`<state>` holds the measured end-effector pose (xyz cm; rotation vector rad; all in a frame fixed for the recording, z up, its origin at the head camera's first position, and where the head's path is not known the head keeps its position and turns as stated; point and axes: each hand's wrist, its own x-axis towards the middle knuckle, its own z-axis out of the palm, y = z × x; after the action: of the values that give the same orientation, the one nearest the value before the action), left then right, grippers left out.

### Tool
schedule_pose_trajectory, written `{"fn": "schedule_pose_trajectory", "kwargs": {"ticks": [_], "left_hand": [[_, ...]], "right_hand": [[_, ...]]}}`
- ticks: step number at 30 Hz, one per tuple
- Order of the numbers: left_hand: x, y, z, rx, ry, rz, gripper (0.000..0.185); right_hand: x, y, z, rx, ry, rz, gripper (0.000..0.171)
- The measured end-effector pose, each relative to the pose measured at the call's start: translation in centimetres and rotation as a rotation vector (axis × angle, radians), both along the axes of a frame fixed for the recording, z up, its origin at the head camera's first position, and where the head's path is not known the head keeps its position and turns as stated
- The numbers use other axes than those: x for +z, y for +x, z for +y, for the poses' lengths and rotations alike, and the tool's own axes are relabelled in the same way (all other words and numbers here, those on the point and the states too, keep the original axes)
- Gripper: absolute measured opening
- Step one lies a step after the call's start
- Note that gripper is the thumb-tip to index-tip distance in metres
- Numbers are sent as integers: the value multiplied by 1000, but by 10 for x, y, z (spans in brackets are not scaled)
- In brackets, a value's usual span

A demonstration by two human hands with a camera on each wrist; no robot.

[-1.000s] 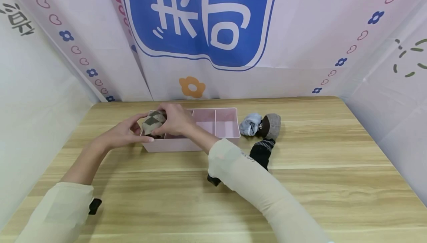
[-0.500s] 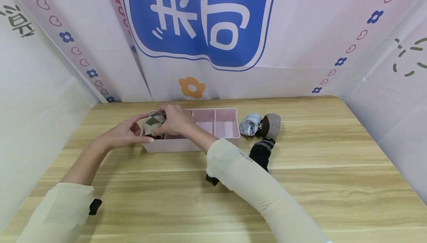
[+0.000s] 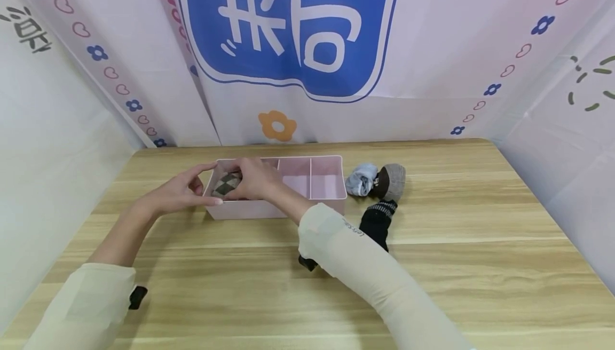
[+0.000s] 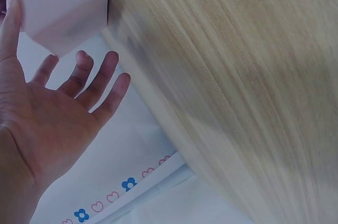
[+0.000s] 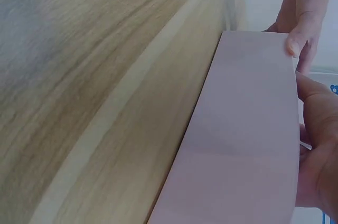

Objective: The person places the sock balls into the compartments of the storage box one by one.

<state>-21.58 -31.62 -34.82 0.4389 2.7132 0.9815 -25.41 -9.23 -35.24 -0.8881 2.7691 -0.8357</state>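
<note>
A pink divided box stands near the back of the table. My left hand spans its left end, thumb on the front rim and index finger at the back corner; in the left wrist view the other fingers are spread beside the box. A checkered sock, bundled up, lies low in the leftmost compartment. My right hand reaches in over the front wall and holds the sock from its right side, hiding part of it. In the right wrist view the front wall hides the fingertips and the sock.
Right of the box lie a light blue sock and a brown and grey sock, both bundled. A black sock extends toward my right sleeve, which covers part of it. Printed cloth hangs behind the table.
The checkered sock has sunk from rim height down into the left compartment, with my right hand lowering along with it. My left hand stays at the box's end.
</note>
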Motion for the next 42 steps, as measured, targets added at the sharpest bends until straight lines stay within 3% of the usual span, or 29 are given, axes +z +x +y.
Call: {"fn": "schedule_pose_trajectory", "kwargs": {"ticks": [8, 15, 20, 26, 31, 38, 42], "left_hand": [[0, 0, 2, 5, 0, -12, 96], [3, 0, 1, 7, -9, -28, 98], [4, 0, 0, 2, -14, -35, 99], [2, 1, 0, -2, -1, -35, 99], [2, 3, 1, 2, -16, -32, 100], [3, 1, 1, -1, -32, -52, 100], [3, 0, 2, -6, -31, -61, 100]], "right_hand": [[14, -3, 16, 4, -111, -62, 60], [28, -7, 42, 17, -122, -33, 48], [39, -6, 60, 64, -179, -87, 44], [49, -2, 82, 80, -120, -45, 44], [53, 2, 106, 68, -127, -91, 43], [56, 8, 139, 62, -84, -50, 41], [57, 9, 156, 55, -99, -72, 43]]}}
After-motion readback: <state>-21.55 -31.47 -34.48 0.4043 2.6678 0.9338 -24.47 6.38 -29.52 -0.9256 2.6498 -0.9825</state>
